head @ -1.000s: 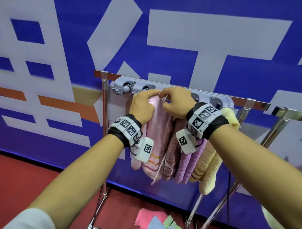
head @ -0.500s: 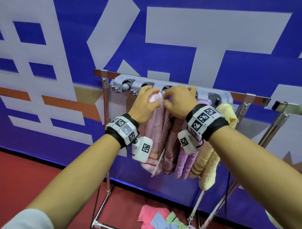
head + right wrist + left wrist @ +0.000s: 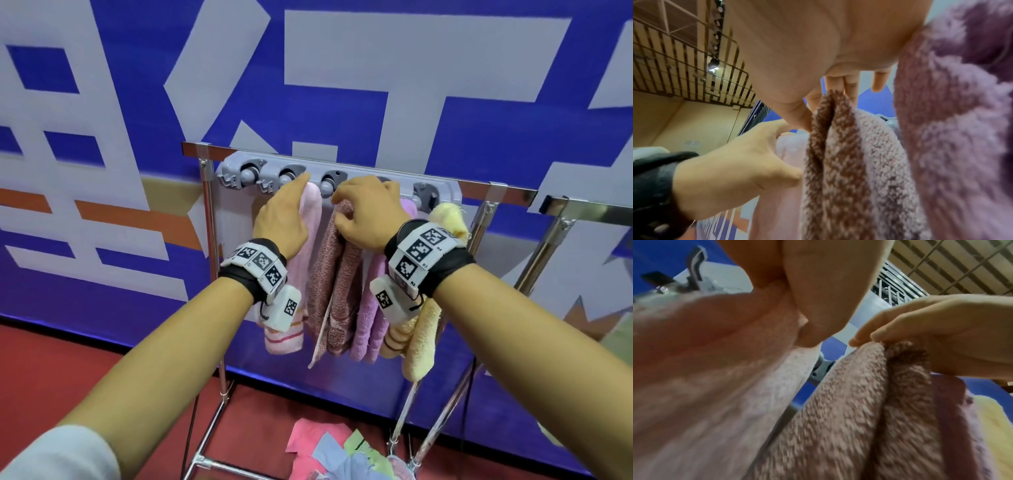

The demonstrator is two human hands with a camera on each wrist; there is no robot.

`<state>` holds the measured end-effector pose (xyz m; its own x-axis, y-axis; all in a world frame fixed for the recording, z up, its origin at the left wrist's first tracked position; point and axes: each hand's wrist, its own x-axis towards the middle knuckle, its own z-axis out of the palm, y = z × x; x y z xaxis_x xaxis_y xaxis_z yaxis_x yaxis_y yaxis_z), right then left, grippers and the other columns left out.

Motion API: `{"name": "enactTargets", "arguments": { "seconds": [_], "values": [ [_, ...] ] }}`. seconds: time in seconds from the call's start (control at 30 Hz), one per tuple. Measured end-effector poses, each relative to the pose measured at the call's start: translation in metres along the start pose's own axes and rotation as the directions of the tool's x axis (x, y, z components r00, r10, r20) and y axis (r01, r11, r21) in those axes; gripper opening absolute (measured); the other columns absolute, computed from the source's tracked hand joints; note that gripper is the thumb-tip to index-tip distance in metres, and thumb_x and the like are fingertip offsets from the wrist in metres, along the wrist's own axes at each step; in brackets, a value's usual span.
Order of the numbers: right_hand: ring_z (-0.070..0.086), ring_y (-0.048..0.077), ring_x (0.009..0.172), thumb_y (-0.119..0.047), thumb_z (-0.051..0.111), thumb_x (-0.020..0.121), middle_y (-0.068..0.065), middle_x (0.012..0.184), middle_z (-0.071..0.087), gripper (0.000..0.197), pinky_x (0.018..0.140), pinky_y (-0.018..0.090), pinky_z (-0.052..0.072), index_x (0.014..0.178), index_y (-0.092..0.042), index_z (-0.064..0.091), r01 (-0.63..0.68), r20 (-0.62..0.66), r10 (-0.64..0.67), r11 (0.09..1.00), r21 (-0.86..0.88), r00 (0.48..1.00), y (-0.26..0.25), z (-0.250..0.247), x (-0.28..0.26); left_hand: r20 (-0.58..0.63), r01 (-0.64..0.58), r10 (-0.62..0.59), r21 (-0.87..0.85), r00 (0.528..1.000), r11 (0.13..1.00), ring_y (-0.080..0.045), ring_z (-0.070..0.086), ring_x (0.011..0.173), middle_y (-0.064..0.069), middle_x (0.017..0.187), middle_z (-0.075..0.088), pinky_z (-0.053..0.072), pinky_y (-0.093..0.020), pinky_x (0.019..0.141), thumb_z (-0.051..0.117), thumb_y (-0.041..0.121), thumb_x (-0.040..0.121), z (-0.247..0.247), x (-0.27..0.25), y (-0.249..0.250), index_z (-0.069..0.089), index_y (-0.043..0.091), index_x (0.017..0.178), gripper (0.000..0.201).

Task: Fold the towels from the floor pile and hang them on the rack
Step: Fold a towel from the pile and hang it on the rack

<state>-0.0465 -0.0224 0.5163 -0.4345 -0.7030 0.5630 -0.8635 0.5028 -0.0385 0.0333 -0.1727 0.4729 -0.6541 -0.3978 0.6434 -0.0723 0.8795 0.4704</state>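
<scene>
A grey clip strip (image 3: 363, 171) runs along the metal rack (image 3: 205, 240). From it hang a pale pink towel (image 3: 308, 253), a speckled mauve towel (image 3: 339, 291), a purple towel (image 3: 370, 315) and a yellow towel (image 3: 421, 342). My left hand (image 3: 298, 192) holds the pink towel (image 3: 785, 146) near its top, fingers reaching up to a clip. My right hand (image 3: 346, 202) pinches the top fold of the mauve towel (image 3: 838, 146). In the left wrist view the right hand's fingertips (image 3: 861, 339) sit on the mauve fold (image 3: 869, 386). The floor pile (image 3: 329, 452) lies below.
A blue and white banner wall (image 3: 342, 85) stands right behind the rack. A second metal rack (image 3: 582, 205) adjoins on the right. The rack's legs (image 3: 222, 377) stand on the red floor (image 3: 51, 370), beside the pile.
My right hand has moved right, off the pink towel's top and onto the mauve towel's top fold. My left hand has stayed on the pink towel, its fingers now stretched higher.
</scene>
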Motion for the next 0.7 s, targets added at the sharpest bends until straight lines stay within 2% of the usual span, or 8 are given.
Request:
{"name": "enactTargets", "arguments": {
  "seconds": [0.1,0.17,0.23,0.3,0.37,0.43,0.6,0.7],
  "values": [
    [0.051,0.022,0.113,-0.026,0.056,0.076,-0.008,0.110,0.063,0.025,0.086,0.040,0.027,0.098,-0.025,0.067,0.079,0.003,-0.079,0.996,-0.028,0.997,-0.005,0.007,-0.010,-0.037,0.090,-0.099,-0.184,0.994,0.979,-0.025,0.060,0.112,-0.004,0.142,0.051,0.052,-0.041,0.091,0.074,0.016,0.077,0.014,-0.025,-0.006,0.015,0.036,0.153,0.098],
    [0.051,0.022,0.114,-0.026,0.055,0.075,-0.008,0.112,0.063,0.027,0.088,0.041,0.026,0.099,-0.025,0.067,0.115,0.009,-0.115,0.992,-0.046,0.993,-0.009,0.013,-0.015,-0.049,0.195,-0.214,-0.252,0.976,0.948,-0.031,0.061,0.111,-0.010,0.137,0.055,0.053,-0.043,0.090,0.080,0.024,0.074,0.027,-0.044,-0.013,0.007,0.039,0.152,0.108],
    [0.050,0.022,0.116,-0.027,0.055,0.074,-0.008,0.112,0.062,0.028,0.089,0.042,0.026,0.099,-0.025,0.066,0.134,0.013,-0.133,0.989,-0.060,0.991,-0.012,0.016,-0.018,-0.001,0.331,-0.344,-0.272,0.939,0.904,-0.039,0.060,0.110,-0.017,0.128,0.060,0.053,-0.048,0.089,0.082,0.026,0.073,0.041,-0.061,-0.021,0.005,0.041,0.151,0.111],
    [0.048,0.021,0.117,-0.027,0.055,0.075,-0.007,0.113,0.062,0.027,0.089,0.043,0.026,0.099,-0.024,0.066,0.148,0.022,-0.146,0.987,-0.069,0.989,-0.012,0.019,-0.022,0.060,0.435,-0.436,-0.278,0.898,0.857,-0.041,0.061,0.103,-0.017,0.114,0.064,0.053,-0.047,0.085,0.082,0.025,0.073,0.053,-0.073,-0.031,0.014,0.040,0.148,0.102],
    [0.047,0.020,0.121,-0.026,0.055,0.075,-0.007,0.112,0.062,0.027,0.089,0.043,0.026,0.098,-0.023,0.066,0.158,0.036,-0.156,0.985,-0.070,0.987,-0.011,0.021,-0.025,0.076,0.472,-0.469,-0.238,0.880,0.849,-0.039,0.062,0.094,-0.007,0.096,0.061,0.051,-0.039,0.075,0.075,0.018,0.076,0.060,-0.078,-0.038,0.036,0.031,0.134,0.071],
    [0.044,0.019,0.124,-0.027,0.053,0.074,-0.008,0.110,0.062,0.026,0.089,0.044,0.026,0.097,-0.023,0.066,0.165,0.054,-0.160,0.982,-0.094,0.986,-0.009,0.023,-0.028,0.051,0.477,-0.476,-0.185,0.878,0.859,-0.037,0.061,0.087,-0.001,0.086,0.055,0.048,-0.037,0.068,0.066,0.011,0.077,0.061,-0.078,-0.043,0.048,0.022,0.116,0.044],
    [0.041,0.018,0.127,-0.028,0.053,0.077,-0.010,0.109,0.062,0.026,0.090,0.044,0.025,0.098,-0.024,0.066,0.163,0.087,-0.153,0.979,-0.119,0.984,-0.012,0.023,-0.030,0.071,0.455,-0.449,-0.102,0.890,0.885,-0.032,0.059,0.082,-0.005,0.096,0.062,0.053,-0.041,0.071,0.063,0.009,0.073,0.055,-0.073,-0.050,0.048,0.023,0.116,0.047],
    [0.040,0.017,0.126,-0.028,0.053,0.078,-0.010,0.109,0.060,0.028,0.092,0.045,0.027,0.102,-0.025,0.066,0.153,0.111,-0.141,0.982,-0.110,0.984,-0.017,0.018,-0.031,0.076,0.412,-0.405,-0.114,0.911,0.904,-0.031,0.061,0.088,-0.002,0.104,0.058,0.054,-0.043,0.073,0.065,0.012,0.070,0.048,-0.078,-0.053,0.045,0.028,0.115,0.052]
  ]
}}
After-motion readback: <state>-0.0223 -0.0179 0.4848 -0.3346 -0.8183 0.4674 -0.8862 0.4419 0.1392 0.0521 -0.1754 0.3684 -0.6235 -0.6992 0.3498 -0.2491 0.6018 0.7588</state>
